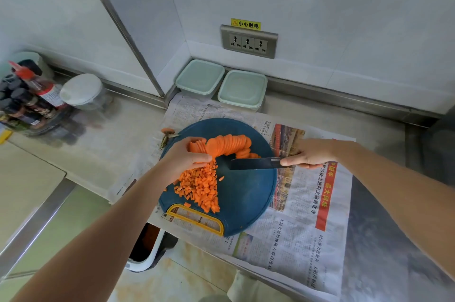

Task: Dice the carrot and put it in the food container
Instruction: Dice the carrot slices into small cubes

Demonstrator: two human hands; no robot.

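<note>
Left hand curls over the left end of the carrot slices, gripping a few, probably to steady them for cutting. Right hand grips the knife, forefinger laid along the dark flat blade. The tip points left, apart from the slices.

Slices: thin smooth discs, fanned in an arc on the far side of the round blue cutting board. Diced carrot: small cubes heaped near-left.

Food containers: two, pale, squarish, lidded, far against the wall. Newspaper covers the desk, likely to catch scraps.

Cutting board lies bare right of the dice, up to the knife and carrot slices.
</note>
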